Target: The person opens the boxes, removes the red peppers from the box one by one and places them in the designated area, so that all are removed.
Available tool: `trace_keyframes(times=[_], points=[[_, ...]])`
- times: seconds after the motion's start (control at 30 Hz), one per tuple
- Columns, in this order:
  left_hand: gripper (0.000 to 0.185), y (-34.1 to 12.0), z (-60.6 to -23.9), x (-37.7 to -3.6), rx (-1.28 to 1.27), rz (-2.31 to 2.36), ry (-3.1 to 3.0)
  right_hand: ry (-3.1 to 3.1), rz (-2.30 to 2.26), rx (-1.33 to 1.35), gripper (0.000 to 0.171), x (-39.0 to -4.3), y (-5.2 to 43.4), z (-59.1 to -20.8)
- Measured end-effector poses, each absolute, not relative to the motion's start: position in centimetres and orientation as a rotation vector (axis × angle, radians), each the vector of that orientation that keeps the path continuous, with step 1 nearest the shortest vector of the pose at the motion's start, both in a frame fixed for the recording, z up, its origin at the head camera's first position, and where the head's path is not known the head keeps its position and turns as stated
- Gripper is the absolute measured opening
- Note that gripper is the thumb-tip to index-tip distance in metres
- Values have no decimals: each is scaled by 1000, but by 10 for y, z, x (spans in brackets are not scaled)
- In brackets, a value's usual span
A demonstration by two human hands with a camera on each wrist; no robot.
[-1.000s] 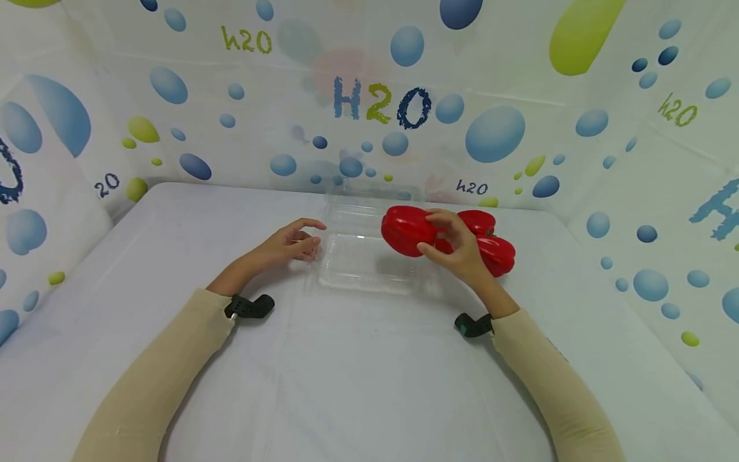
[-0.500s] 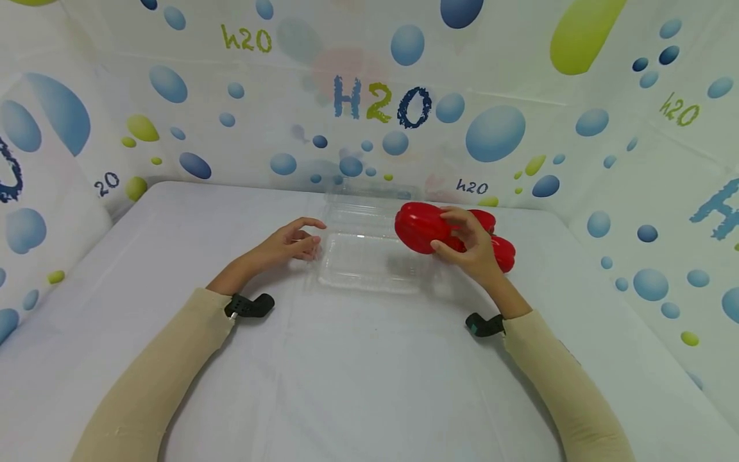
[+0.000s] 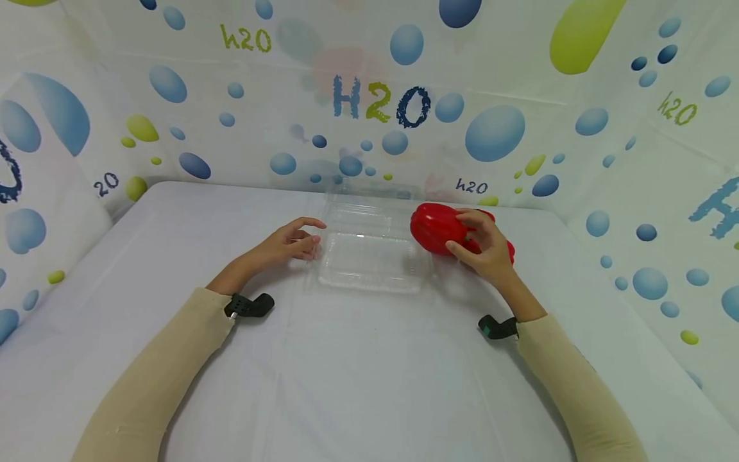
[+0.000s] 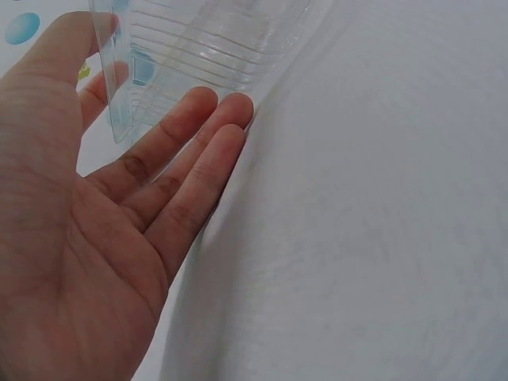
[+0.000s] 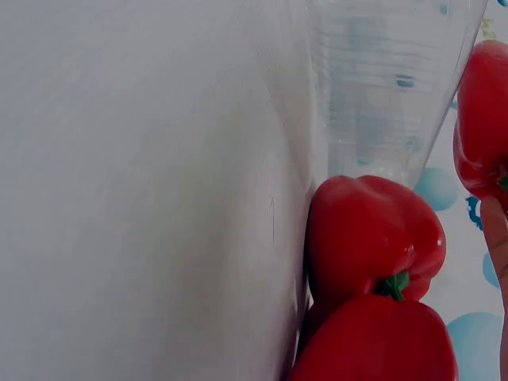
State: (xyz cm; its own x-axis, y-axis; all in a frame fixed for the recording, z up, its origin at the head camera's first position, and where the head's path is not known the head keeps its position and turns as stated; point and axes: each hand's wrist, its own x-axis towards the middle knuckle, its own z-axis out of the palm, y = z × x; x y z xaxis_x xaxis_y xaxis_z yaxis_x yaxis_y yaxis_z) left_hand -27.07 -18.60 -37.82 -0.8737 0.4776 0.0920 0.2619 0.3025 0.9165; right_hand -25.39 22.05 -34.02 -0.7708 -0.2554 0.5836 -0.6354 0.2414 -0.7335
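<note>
My right hand (image 3: pixel 480 244) grips a glossy red bell pepper (image 3: pixel 434 228) just off the right end of a clear plastic clamshell box (image 3: pixel 369 253) that lies open on the white table (image 3: pixel 358 372). Two more red peppers (image 3: pixel 503 247) lie behind that hand. In the right wrist view they (image 5: pixel 371 238) rest on the table beside the box (image 5: pixel 389 87), with the held pepper (image 5: pixel 482 119) at the right edge. My left hand (image 3: pixel 293 242) rests at the box's left edge with its fingers (image 4: pixel 198 151) straight against the box's corner (image 4: pixel 119 87).
Walls (image 3: pixel 369 109) printed with blue and green bubbles enclose the table at the back and on both sides. A black wrist camera (image 3: pixel 251 305) sits on each beige sleeve.
My right hand has carried the red pepper to the right, from over the box's right part to beside the other peppers. The left hand and the box have stayed still.
</note>
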Motion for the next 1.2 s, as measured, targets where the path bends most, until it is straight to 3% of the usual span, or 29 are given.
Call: trace_keyframes(times=[0.67, 1.2], points=[[43, -188, -378, -270, 676, 1591, 2384, -2248, 1472, 787, 56, -248, 249, -345], [43, -187, -375, -268, 660, 1567, 2401, -2318, 1408, 754, 52, -225, 249, -331]])
